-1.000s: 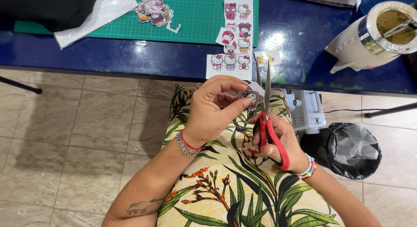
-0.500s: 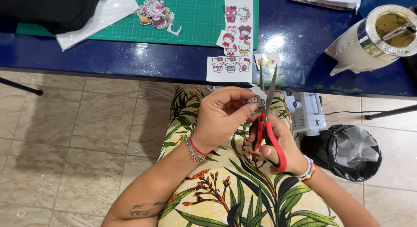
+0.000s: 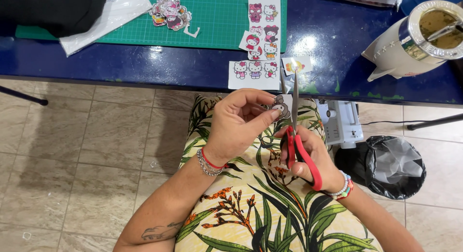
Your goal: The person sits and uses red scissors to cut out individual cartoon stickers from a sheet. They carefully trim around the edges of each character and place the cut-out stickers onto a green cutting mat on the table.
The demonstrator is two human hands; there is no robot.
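My left hand [image 3: 236, 124] pinches a small cartoon sticker cut-out [image 3: 279, 106] between thumb and fingers, just below the table edge. My right hand [image 3: 311, 158] grips red-handled scissors [image 3: 298, 136], whose blades point up and sit closed right beside the sticker. Both hands hover over my lap, which is covered in a leafy floral print.
A blue table [image 3: 144, 64] carries a green cutting mat [image 3: 212, 20], strips of cartoon stickers [image 3: 260, 30], a pile of cut stickers [image 3: 169, 13], white plastic and dark cloth at left, and a metal-rimmed cup [image 3: 429, 30] at right. A black-lined bin [image 3: 390, 167] stands on the tiled floor.
The scissor blades opened half a second ago and are closed again now. My left hand has turned the sticker slightly.
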